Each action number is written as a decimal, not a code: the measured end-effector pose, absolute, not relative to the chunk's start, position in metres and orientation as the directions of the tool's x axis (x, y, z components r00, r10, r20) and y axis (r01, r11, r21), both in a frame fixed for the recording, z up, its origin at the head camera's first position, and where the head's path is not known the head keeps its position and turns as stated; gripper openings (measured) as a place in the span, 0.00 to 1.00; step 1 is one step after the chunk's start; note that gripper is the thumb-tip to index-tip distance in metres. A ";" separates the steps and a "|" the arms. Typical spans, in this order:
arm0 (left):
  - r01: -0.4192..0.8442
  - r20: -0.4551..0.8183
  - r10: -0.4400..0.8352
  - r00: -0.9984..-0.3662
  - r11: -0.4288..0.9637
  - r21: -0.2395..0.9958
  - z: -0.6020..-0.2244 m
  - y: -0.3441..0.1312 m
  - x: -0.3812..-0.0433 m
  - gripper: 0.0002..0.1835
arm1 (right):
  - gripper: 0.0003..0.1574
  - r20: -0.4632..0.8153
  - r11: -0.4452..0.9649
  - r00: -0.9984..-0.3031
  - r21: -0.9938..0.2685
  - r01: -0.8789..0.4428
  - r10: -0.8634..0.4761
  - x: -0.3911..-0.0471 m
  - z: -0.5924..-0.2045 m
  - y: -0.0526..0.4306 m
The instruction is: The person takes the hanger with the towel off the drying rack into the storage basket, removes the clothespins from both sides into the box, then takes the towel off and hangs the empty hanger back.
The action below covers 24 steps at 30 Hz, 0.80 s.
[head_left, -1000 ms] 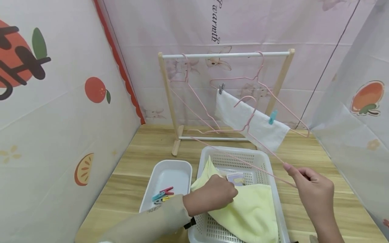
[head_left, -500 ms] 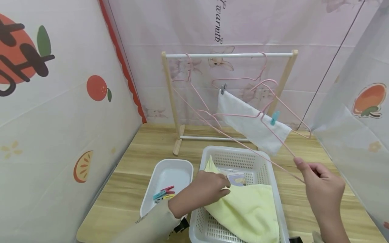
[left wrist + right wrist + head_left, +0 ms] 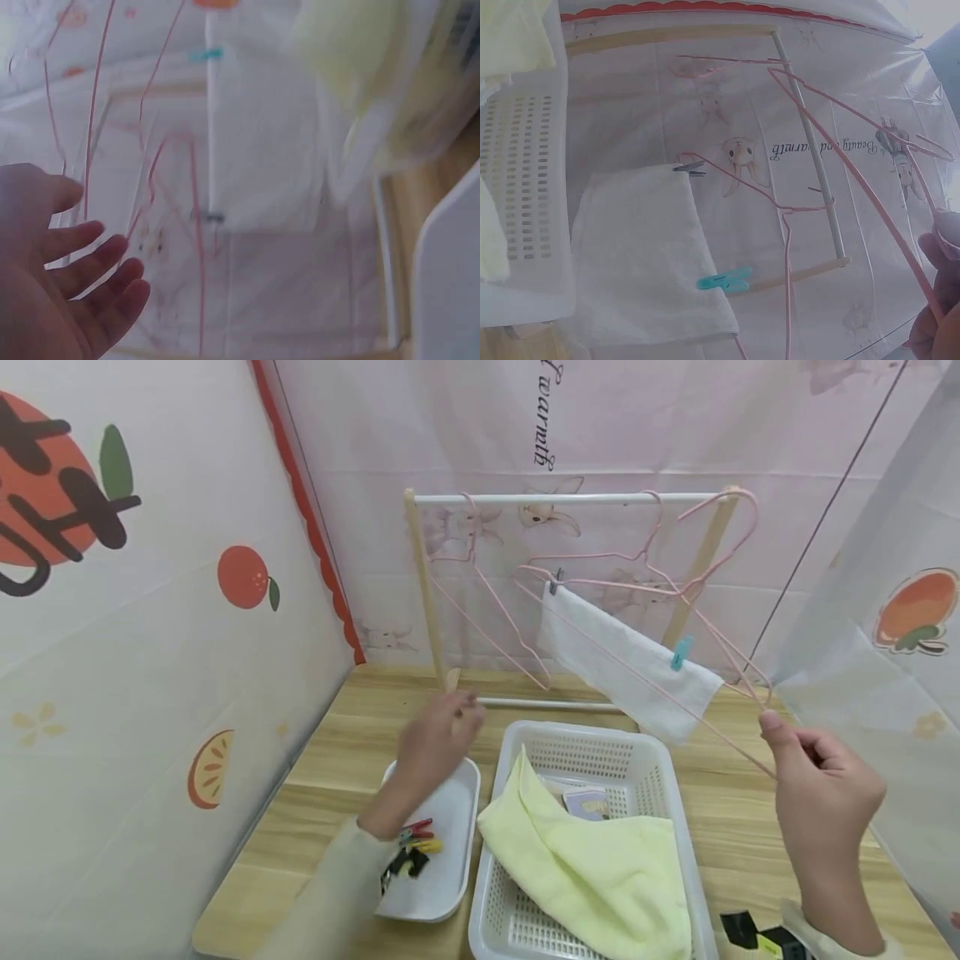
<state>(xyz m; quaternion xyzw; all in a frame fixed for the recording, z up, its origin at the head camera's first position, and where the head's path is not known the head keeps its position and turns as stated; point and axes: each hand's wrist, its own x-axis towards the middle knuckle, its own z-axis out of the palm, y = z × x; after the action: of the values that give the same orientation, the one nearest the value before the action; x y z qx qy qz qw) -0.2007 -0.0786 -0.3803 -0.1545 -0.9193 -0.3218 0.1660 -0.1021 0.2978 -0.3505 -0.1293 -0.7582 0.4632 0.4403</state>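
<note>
My right hand [image 3: 828, 793] grips the right corner of a pink wire hanger [image 3: 697, 587], whose hook points upward in front of the drying rack. My left hand [image 3: 438, 735] is raised over the far end of the white tray [image 3: 453, 868]; in the left wrist view its fingers are spread loosely with nothing in them. Behind the held hanger, a white cloth [image 3: 618, 656] hangs from another pink hanger [image 3: 592, 557], fastened by a grey clothespin [image 3: 556, 582] and a teal clothespin [image 3: 682, 653]. A yellow towel [image 3: 600, 877] lies in the white basket [image 3: 498, 860].
The rack's white top rail [image 3: 555, 499] also bears a bare pink hanger [image 3: 497, 600] at its left. Several coloured clothespins [image 3: 422, 835] lie in the tray, partly hidden by my left wrist. A small printed card [image 3: 587, 803] sits in the basket beside the towel.
My left hand has left the yellow towel and swung left and away, over the tray. My right hand has lifted the pink hanger up and to the right, bringing its hook near the rail's right end.
</note>
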 end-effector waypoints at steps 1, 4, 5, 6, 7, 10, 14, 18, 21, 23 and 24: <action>0.368 0.412 0.132 -0.901 0.736 0.568 -0.373 -0.084 -0.212 0.25 | 0.15 0.550 0.541 -0.576 -0.815 -0.209 0.605 -0.104 -0.349 0.299; 0.350 0.458 0.044 -0.888 0.712 0.609 -0.353 -0.099 -0.247 0.33 | 0.15 0.551 0.547 -0.572 -0.812 -0.202 0.607 -0.108 -0.346 0.302; 0.345 0.466 0.020 -0.884 0.701 0.624 -0.346 -0.102 -0.257 0.35 | 0.15 0.551 0.546 -0.573 -0.813 -0.203 0.607 -0.110 -0.345 0.302; 0.342 0.478 -0.001 -0.878 0.696 0.631 -0.339 -0.105 -0.266 0.36 | 0.15 0.551 0.546 -0.576 -0.812 -0.205 0.604 -0.111 -0.345 0.302; 0.342 0.489 -0.023 -0.872 0.686 0.642 -0.333 -0.108 -0.274 0.37 | 0.14 0.554 0.551 -0.579 -0.809 -0.206 0.598 -0.113 -0.345 0.302; 0.334 0.506 -0.082 -0.859 0.660 0.673 -0.313 -0.111 -0.294 0.37 | 0.13 0.568 0.565 -0.594 -0.795 -0.219 0.570 -0.117 -0.344 0.301; 0.309 0.513 -0.145 -0.846 0.652 0.693 -0.288 -0.114 -0.317 0.36 | 0.13 0.576 0.579 -0.617 -0.783 -0.227 0.536 -0.126 -0.342 0.297; 0.296 0.516 -0.188 -0.836 0.638 0.711 -0.264 -0.116 -0.335 0.36 | 0.19 0.577 0.587 -0.643 -0.775 -0.235 0.504 -0.140 -0.341 0.291; 0.286 0.516 -0.215 -0.829 0.631 0.722 -0.247 -0.112 -0.348 0.36 | 0.21 0.580 0.606 -0.659 -0.761 -0.230 0.478 -0.150 -0.341 0.287; 0.281 0.519 -0.232 -0.822 0.627 0.726 -0.237 -0.110 -0.356 0.36 | 0.21 0.581 0.619 -0.669 -0.753 -0.225 0.464 -0.157 -0.341 0.285; 0.277 0.521 -0.241 -0.819 0.629 0.726 -0.232 -0.109 -0.360 0.36 | 0.21 0.577 0.623 -0.677 -0.751 -0.221 0.456 -0.160 -0.340 0.282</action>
<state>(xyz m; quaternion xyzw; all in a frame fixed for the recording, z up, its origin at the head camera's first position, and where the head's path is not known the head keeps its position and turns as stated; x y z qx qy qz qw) -0.3601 -0.1089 -0.2319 -0.0106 -0.8510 -0.4305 0.3007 -0.1598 0.2825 -0.3402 -0.0728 -0.8095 0.4282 0.3950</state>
